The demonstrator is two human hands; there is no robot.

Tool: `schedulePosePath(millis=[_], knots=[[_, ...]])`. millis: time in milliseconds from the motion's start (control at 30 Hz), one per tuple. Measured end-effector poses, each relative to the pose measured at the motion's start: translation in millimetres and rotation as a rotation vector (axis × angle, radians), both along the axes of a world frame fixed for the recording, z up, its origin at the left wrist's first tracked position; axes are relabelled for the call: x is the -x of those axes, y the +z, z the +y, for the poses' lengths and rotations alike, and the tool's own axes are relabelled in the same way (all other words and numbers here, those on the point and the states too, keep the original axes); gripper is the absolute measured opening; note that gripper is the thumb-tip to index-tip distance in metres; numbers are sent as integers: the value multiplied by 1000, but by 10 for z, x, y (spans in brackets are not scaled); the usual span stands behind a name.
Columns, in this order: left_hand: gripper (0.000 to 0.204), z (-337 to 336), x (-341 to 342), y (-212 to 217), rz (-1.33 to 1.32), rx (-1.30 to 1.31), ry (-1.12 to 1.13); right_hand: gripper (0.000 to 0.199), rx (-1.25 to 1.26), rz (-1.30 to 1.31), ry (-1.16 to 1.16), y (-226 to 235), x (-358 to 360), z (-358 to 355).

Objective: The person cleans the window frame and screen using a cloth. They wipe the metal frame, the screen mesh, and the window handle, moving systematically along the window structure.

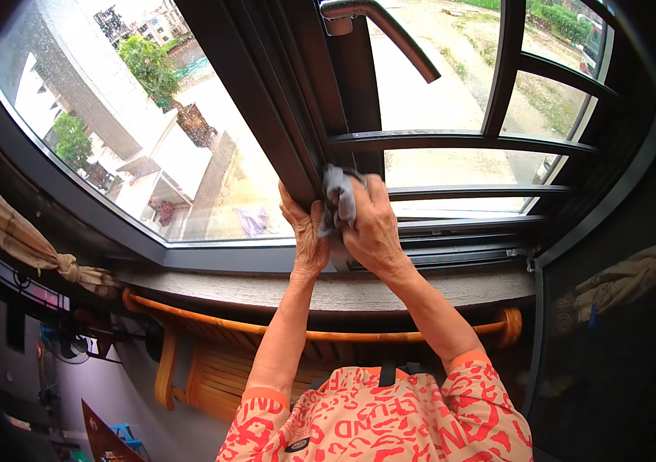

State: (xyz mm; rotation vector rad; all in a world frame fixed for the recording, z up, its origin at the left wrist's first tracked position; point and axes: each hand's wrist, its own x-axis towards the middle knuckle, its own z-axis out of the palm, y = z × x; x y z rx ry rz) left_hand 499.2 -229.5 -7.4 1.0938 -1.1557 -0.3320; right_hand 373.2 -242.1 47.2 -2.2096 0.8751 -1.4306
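Both hands meet at the lower end of the dark window frame, just above the stone sill. The right hand is closed around a grey cloth, its fingers curled over the top of the cloth and pressing it against the frame's upright post. The left hand sits just beside it, touching the cloth from the left, fingers bent and gripping the edge of the same post (its palm side is hidden, so how firmly it holds cannot be told).

The cloth is bunched, not spread flat, and lies between the two hands, near the frame's bottom corner where the post meets the lower rail. Above them the post runs up to a handle at the top edge; to the right stands an opened sash with crossbars.

As a judgement, wiping is under way at the post's lowest stretch. The frame shows no clear line between clean and dirty parts, so how much is finished cannot be read. The fixed pane on the left looks speckled and streaked, which suggests the glass is not yet wiped.
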Motion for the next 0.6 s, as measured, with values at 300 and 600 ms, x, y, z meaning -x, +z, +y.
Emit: schedulePosePath(millis=[300, 600], knots=[[74, -14, -77, -160, -282, -96, 136, 63, 220, -230, -23, 465, -364, -76], [79, 57, -44, -46, -199, -19, 77, 61, 100, -92, -44, -209, -274, 6]])
